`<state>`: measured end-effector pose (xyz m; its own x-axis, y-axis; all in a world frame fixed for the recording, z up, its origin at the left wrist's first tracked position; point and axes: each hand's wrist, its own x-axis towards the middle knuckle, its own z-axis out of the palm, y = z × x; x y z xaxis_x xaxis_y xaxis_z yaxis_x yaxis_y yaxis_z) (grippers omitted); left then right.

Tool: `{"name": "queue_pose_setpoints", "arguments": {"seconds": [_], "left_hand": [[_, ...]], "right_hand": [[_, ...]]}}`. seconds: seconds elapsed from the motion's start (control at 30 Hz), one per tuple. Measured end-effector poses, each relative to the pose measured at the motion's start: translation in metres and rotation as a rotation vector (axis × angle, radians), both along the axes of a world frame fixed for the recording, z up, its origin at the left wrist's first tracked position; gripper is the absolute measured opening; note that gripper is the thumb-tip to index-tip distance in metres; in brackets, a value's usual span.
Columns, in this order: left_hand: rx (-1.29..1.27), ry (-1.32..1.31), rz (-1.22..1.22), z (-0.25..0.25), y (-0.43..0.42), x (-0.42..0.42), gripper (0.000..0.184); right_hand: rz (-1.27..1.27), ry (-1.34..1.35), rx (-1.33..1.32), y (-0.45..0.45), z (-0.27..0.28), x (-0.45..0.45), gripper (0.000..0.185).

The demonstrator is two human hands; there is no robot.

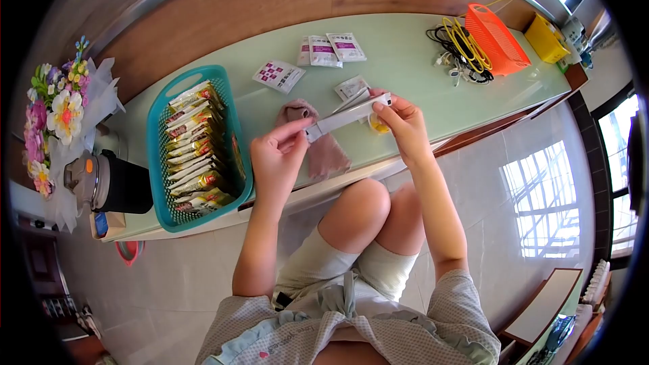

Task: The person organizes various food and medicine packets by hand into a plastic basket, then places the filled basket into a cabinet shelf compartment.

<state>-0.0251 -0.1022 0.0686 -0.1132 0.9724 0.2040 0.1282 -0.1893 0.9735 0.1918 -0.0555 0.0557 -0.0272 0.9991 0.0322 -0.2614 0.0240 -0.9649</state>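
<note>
A thin silvery-white packet [348, 116] is stretched between my two hands above the table's front edge. My left hand [280, 151] pinches its left end, and my right hand [403, 124] pinches its right end. Beneath it lies a crumpled brownish-pink cloth [327, 157]. Just behind the packet is a small white sachet [351, 87], with a yellow item [378, 124] partly hidden by my right hand. Farther back, several white and purple sachets [278, 76] lie flat. A teal basket [157, 162] to the left holds a row of upright yellow and white packets [196, 142].
At the left stand a black container [125, 186] and flowers [66, 118] in white wrapping. Tangled black and yellow cables [466, 47], an orange basket [503, 51] and a yellow basket [546, 39] are at the back right. My knees are below the table edge.
</note>
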Motion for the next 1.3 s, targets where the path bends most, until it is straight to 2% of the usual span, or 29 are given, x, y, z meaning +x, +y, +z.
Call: {"name": "queue_pose_setpoints", "arguments": {"seconds": [0.07,0.2,0.4,0.5,0.63,0.8,0.9,1.03,1.07,1.17,1.2,1.3], "left_hand": [[-0.031,-0.119,-0.070,-0.002,-0.005,0.000,0.023],[-0.045,-0.193,-0.159,-0.002,-0.012,0.003,0.025],[-0.051,-0.355,-0.163,0.013,-0.023,0.007,0.028],[-0.013,-0.070,-0.245,0.019,-0.030,0.007,0.033],[0.183,0.354,-0.250,0.039,-0.033,0.005,0.030],[0.396,0.610,-0.009,0.069,-0.043,-0.016,0.020],[0.404,0.631,0.059,0.074,-0.042,-0.040,0.017],[0.335,0.449,0.021,0.074,-0.041,-0.071,0.016],[0.258,0.356,-0.003,0.072,-0.042,-0.077,0.017],[0.093,0.310,-0.086,0.072,-0.047,-0.091,0.018],[0.072,0.313,-0.081,0.072,-0.048,-0.095,0.020],[0.132,0.632,-0.063,0.079,-0.049,-0.108,0.020]], "right_hand": [[0.025,-0.015,0.017,-0.001,-0.001,0.000,0.017],[0.028,0.004,0.079,-0.006,0.004,-0.002,0.024],[0.023,0.091,0.084,-0.013,0.018,-0.004,0.035],[0.067,0.069,0.147,-0.016,0.021,-0.006,0.037],[0.204,0.040,0.248,-0.023,0.037,-0.014,0.037],[0.352,0.030,0.411,-0.023,0.067,-0.035,0.034],[0.385,-0.014,0.479,-0.024,0.083,-0.060,0.033],[0.347,-0.356,0.595,-0.022,0.096,-0.093,0.024],[0.345,-0.334,0.580,-0.021,0.094,-0.102,0.020],[0.414,-0.395,0.523,-0.020,0.099,-0.119,0.020],[0.410,-0.401,0.505,-0.019,0.097,-0.126,0.016],[0.380,-0.455,0.488,-0.024,0.098,-0.140,0.017]]}}
